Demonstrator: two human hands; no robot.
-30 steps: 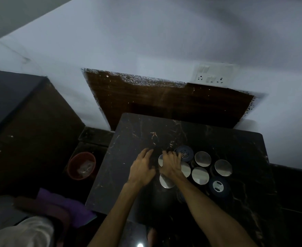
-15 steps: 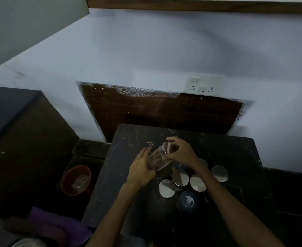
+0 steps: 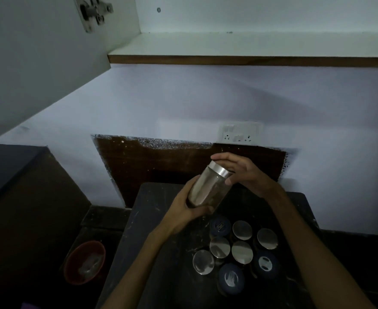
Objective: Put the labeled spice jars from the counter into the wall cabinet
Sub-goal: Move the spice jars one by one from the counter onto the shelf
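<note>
A glass spice jar (image 3: pixel 208 188) with a steel lid is held tilted above the dark counter (image 3: pixel 161 253). My left hand (image 3: pixel 183 208) grips its base from below. My right hand (image 3: pixel 244 172) holds its lid end with fingers curled round the rim. Several more jars (image 3: pixel 239 248) with steel or dark blue lids stand clustered on the counter below my right forearm. The open wall cabinet (image 3: pixel 228 44) with its white shelf floor is above, at the top of the view.
The cabinet's open door (image 3: pixel 38 52) with a metal hinge hangs at the upper left. A switch socket plate (image 3: pixel 239 133) is on the wall above a brown backboard. A red bowl (image 3: pixel 84 262) sits low at the left, beside the counter.
The jar has been lifted off the counter and raised higher in both hands. My view has tilted up, so the open cabinet and its door now show.
</note>
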